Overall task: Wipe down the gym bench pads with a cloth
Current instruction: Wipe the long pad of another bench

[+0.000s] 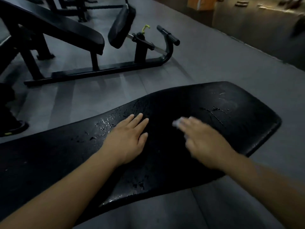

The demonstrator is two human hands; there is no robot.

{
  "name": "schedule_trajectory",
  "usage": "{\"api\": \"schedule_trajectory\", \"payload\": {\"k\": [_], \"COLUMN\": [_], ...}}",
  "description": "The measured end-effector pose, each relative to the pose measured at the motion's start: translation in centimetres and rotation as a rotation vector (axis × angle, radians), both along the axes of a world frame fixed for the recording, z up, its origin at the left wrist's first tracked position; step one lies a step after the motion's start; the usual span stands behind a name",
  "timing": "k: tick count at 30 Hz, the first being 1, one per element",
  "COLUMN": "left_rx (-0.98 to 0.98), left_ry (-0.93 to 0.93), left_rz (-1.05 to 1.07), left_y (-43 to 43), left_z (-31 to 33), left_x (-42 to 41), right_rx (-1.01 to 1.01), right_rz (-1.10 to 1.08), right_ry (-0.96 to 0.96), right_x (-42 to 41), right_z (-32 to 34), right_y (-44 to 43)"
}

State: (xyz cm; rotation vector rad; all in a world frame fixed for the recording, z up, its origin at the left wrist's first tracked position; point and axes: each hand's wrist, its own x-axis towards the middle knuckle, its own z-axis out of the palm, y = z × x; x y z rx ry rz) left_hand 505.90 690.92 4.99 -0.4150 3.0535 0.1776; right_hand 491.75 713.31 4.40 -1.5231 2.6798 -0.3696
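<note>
the pale cloth [176,124] lies on the black bench pad [234,129], towards its right end, peeking out from under the right hand [204,141]. that grip is blurred, but its fingers look stretched flat over the cloth, pressing it rather than curled round it. the left hand [130,138] rests just to the left, palm down, fingers straight on the cracked, peeling surface. grey floor [214,63] lies all round. far left stands another black bench [66,28] with a roller pad [122,25].
</note>
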Motion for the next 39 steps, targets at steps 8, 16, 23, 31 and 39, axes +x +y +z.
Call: {"api": "schedule_trajectory", "payload": {"k": [8,16,23,31,39], "left_rx": [0.007,0.02,0.026,0.054,0.014], "left_ry": [0.048,0.066,0.092,0.165,0.091], "left_rz": [0.163,0.133,0.148,0.528,0.528], "left_y": [-0.6,-1.0,-1.0,0.1,0.1], "left_z": [-0.9,-1.3,-1.1,-1.1,-0.7], "left_x": [1.0,1.2,5.0,6.1,5.7], "right_rx": [-0.009,0.018,0.019,0.012,0.014], "right_rz": [0.192,-0.298,0.144,0.08,0.047], "right_ry": [-0.03,0.029,-0.036,0.023,-0.028], "right_x": [9.7,2.2,5.1,3.7,-1.1], "right_z": [0.5,0.0,0.9,0.3,1.0], "right_y": [-1.6,-10.7,-4.7,-16.0,-14.9]}}
